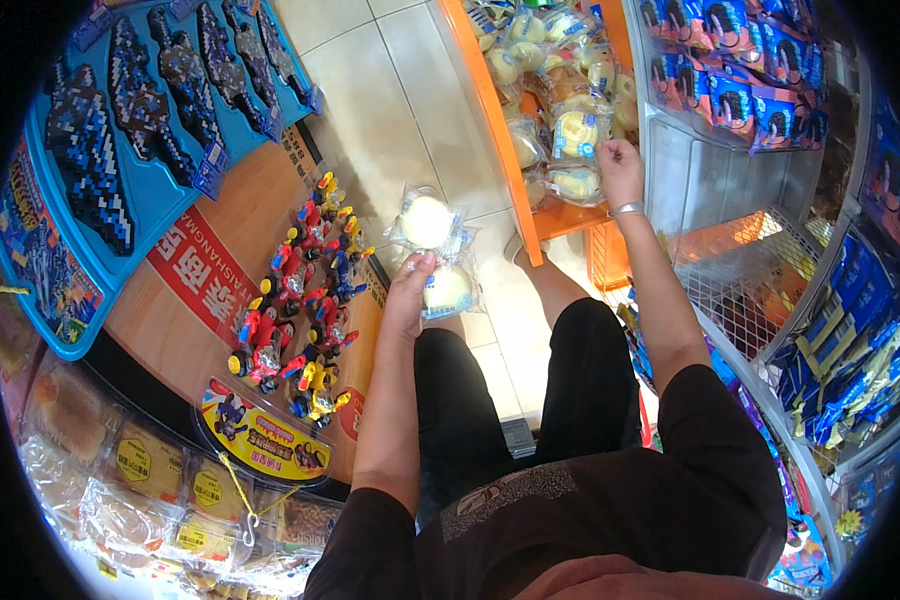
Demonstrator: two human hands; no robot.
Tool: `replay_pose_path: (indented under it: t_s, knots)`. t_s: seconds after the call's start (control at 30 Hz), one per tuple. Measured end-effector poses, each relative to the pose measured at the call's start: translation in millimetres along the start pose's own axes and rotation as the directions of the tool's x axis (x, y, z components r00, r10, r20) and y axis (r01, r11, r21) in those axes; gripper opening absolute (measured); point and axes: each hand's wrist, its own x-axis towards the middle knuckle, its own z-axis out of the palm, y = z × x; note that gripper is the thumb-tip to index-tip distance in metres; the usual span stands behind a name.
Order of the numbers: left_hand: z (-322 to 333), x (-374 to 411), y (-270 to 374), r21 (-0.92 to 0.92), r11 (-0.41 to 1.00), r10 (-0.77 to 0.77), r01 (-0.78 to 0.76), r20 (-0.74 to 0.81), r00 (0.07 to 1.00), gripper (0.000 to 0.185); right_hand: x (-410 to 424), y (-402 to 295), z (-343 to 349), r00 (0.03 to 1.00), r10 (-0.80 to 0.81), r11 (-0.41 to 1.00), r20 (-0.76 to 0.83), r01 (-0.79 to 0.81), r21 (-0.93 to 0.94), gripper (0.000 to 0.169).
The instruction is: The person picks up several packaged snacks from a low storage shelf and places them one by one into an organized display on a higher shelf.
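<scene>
My left hand [409,292] pinches two clear-wrapped pale round buns by their plastic. One wrapped bun [426,223] catches a bright glare above my fingertips, and the other wrapped bun [448,291] hangs just below it. On the other side, my right hand [621,169] is over the right edge of an orange display bin [490,120], its fingers curled. A wrapped bun with a blue-printed label [576,135] lies right beside those fingers; whether they grip its wrapper is unclear. Another wrapped bun [574,182] rests at the bin's near end, below the labelled one.
Small red, yellow and blue plastic toys [292,300] stand on a wood-patterned surface at left. Pixel-patterned toy weapons [146,97] fill a blue tray. Bagged baked goods [142,465] lie lower left. Metal shelving [750,262] with blue packets [847,352] borders my right side.
</scene>
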Motion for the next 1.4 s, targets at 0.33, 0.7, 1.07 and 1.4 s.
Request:
replay_pose_path:
  t_s: [0.33, 0.7, 1.07, 1.4]
  knots:
    - [6.3, -7.4, 1.0, 0.04, 0.999, 0.005, -0.007, 0.035, 0.999, 0.029, 3.3, -52.8, -28.3, 0.84, 0.372, 0.483, 0.394, -0.538, 0.691, 0.014]
    - [11.4, -13.1, -4.5, 0.038, 0.999, 0.001, -0.001, -0.002, 1.0, 0.026, 4.9, 7.6, -22.0, 0.673, -0.068, -0.244, 0.737, -0.727, 0.642, 0.028]
    - [8.8, -7.4, -7.3, 0.006, 1.0, -0.001, 0.001, 0.038, 0.999, 0.023, 1.7, 9.1, 9.5, 0.524, 0.487, -0.433, 0.699, -0.55, 0.714, 0.02]
    - [8.5, -1.1, -11.2, 0.054, 0.998, -0.026, 0.026, 0.002, 1.0, 0.023, 24.2, 76.8, 54.2, 0.797, 0.572, 0.735, 0.192, -0.602, 0.313, 0.036]
